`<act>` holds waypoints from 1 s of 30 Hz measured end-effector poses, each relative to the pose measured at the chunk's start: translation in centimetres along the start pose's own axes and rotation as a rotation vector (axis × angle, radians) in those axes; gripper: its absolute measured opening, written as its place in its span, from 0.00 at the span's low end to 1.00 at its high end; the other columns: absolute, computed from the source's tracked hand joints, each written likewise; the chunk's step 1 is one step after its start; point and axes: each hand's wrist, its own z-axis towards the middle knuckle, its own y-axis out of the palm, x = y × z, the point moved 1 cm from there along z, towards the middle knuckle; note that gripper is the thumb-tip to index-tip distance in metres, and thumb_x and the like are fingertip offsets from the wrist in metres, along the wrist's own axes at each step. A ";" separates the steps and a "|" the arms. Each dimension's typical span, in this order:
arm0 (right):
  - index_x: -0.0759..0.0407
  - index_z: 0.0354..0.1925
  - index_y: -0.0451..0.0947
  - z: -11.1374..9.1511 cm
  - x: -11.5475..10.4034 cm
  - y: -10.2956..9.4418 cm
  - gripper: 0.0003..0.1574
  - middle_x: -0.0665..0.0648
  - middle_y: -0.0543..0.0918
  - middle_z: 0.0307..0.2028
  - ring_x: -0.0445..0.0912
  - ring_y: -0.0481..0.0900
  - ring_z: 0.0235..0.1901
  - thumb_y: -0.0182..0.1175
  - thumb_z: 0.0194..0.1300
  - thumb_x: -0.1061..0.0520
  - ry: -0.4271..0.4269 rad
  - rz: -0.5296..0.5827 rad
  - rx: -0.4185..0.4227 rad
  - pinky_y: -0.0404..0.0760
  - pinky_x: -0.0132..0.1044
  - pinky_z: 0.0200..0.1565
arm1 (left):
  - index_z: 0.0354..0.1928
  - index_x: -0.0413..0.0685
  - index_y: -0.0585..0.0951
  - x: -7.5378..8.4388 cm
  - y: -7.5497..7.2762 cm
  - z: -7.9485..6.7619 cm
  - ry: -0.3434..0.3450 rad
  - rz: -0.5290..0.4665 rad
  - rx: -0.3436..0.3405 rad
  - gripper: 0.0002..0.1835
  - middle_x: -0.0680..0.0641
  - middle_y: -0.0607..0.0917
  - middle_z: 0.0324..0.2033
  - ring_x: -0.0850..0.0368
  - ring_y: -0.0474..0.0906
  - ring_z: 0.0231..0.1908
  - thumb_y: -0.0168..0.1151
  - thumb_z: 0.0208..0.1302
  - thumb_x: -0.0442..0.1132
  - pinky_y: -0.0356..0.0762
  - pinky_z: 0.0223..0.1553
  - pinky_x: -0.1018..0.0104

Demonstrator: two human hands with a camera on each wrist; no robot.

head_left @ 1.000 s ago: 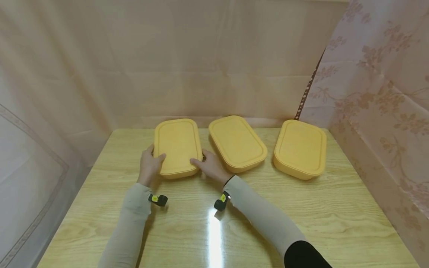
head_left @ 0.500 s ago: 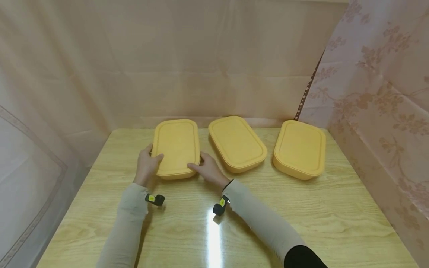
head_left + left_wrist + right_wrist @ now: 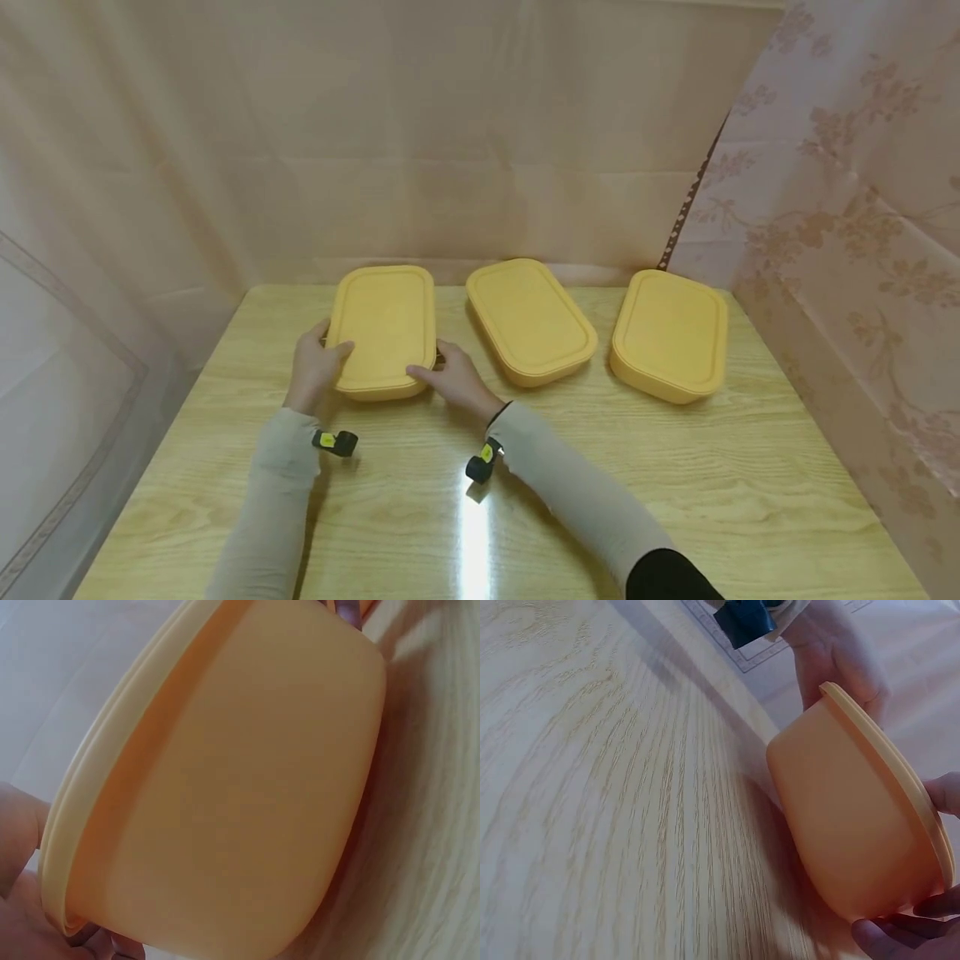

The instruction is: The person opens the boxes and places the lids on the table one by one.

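A yellow lidded plastic box [image 3: 384,325] is at the left of the table, between both hands. My left hand [image 3: 313,367] grips its left side, thumb lying on the lid and fingers down along the wall. On the opposite side my right hand [image 3: 459,379] holds the near right corner, thumb over the lid's edge. Close up in the left wrist view, the box's smooth wall [image 3: 232,787] narrows toward the base under an overhanging lid rim. In the right wrist view, fingertips [image 3: 881,937] curl against the box's [image 3: 855,817] lower wall, with the thumb at the rim.
Two similar yellow lidded boxes stand to the right: one tilted in angle at the middle [image 3: 532,317], one farther right [image 3: 670,333]. A beige curtain [image 3: 465,167] hangs behind the wooden table [image 3: 600,467], and a floral cloth [image 3: 862,208] at the right.
Both hands have shifted the left box a little to the left, widening its distance from the middle box. The other two boxes stay in place.
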 end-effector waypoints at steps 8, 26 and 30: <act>0.59 0.59 0.74 0.4 -0.5 1.3 0.29 0.62 0.77 0.52 0.53 0.80 0.53 0.65 0.64 0.49 -0.006 -0.006 -0.009 0.82 0.37 0.50 | 0.76 0.40 0.49 -0.2 -1.4 0.1 0.007 0.046 0.011 0.36 0.30 0.70 0.63 0.41 0.74 0.56 0.51 0.71 0.38 0.80 0.50 0.63; 0.57 0.55 0.76 1.0 -0.1 2.9 0.26 0.59 0.77 0.45 0.47 0.76 0.45 0.64 0.64 0.45 -0.016 -0.078 0.024 0.78 0.33 0.45 | 0.77 0.41 0.45 -1.6 -2.2 1.1 -0.007 -0.013 -0.021 0.36 0.30 0.61 0.70 0.39 0.67 0.64 0.48 0.73 0.37 0.72 0.63 0.50; 0.57 0.54 0.76 1.1 -0.1 3.1 0.25 0.59 0.79 0.45 0.44 0.76 0.43 0.64 0.64 0.46 -0.014 -0.048 0.025 0.77 0.30 0.41 | 0.77 0.43 0.45 -1.8 -2.3 1.1 -0.019 -0.011 -0.028 0.36 0.31 0.62 0.70 0.40 0.68 0.63 0.47 0.74 0.39 0.77 0.58 0.58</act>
